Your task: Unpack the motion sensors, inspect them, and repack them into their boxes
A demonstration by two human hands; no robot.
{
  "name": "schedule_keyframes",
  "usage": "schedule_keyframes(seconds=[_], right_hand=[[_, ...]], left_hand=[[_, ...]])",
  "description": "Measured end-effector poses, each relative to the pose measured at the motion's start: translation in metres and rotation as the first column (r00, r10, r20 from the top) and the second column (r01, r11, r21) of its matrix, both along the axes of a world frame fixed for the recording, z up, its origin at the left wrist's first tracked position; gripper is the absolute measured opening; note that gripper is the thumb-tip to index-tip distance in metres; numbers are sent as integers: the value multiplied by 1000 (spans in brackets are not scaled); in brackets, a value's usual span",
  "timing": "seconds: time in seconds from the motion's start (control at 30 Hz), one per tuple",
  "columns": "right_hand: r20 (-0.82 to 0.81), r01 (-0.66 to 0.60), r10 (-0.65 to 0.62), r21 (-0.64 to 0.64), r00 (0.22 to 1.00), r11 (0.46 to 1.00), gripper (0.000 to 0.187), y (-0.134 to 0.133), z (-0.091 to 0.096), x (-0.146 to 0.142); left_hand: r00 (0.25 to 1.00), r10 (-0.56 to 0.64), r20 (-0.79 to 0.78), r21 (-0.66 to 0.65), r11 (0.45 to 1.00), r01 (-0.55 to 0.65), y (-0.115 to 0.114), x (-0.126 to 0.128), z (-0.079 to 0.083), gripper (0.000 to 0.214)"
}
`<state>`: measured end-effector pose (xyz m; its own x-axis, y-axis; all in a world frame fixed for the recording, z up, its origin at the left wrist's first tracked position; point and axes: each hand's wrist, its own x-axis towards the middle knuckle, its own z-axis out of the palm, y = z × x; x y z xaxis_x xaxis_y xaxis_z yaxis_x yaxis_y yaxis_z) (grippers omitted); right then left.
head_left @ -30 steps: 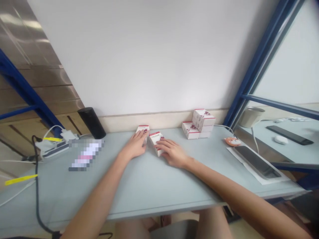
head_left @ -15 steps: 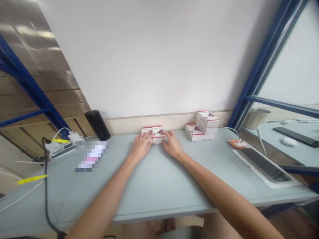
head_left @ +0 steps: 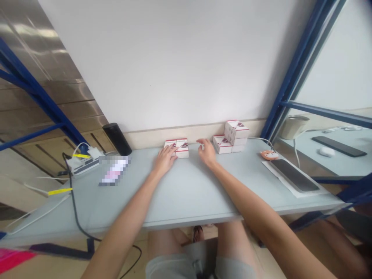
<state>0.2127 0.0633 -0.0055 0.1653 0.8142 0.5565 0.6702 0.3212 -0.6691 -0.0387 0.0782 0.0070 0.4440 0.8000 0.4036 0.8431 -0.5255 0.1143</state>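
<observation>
At the back of the worktop (head_left: 180, 193), the left hand (head_left: 164, 162) lies flat and open, fingertips on two boxes (head_left: 178, 147). The right hand (head_left: 207, 153) hovers open just right of them. Further right stands a box stack (head_left: 232, 136), and left a speaker (head_left: 116, 138) and a blurred item (head_left: 114, 170).

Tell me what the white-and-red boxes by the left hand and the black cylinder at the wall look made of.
The white-and-red boxes: likely printed cardboard, matte, with sharp folded edges and flat panels. The black cylinder: unclear, perhaps plastic or fabric-covered; dull dark surface, no sharp glare.
</observation>
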Motion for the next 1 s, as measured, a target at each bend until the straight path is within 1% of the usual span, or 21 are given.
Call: schedule_keyframes(seconds=[0.17,0.3,0.4,0.47,0.57,0.77,1.0], right_hand=[[30,195,-194,-11,980,981,41,4,2,13],[72,342,-340,-18,938,940,50,9,3,31],[115,412,-406,-34,906,910,56,11,0,46],[155,434,-420,-63,894,899,58,11,-3,53],[229,437,-405,-114,885,892,58,12,-8,54],[338,447,-371,-180,865,876,48,16,-8,48],[398,426,-320,-213,860,879,44,10,-7,50]], left_hand=[[999,18,43,18,1000,-19,4,0,-6,45],[997,25,71,20,999,-27,6,0,-11,46],[997,12,77,18,1000,-13,9,-2,-12,46],[997,-2,78,19,1000,1,10,-3,-13,47],[996,-20,87,26,999,18,13,-5,-13,48],[993,-54,108,19,998,53,15,-6,-13,48],[992,-16,125,-6,1000,16,9,-2,-12,49]])
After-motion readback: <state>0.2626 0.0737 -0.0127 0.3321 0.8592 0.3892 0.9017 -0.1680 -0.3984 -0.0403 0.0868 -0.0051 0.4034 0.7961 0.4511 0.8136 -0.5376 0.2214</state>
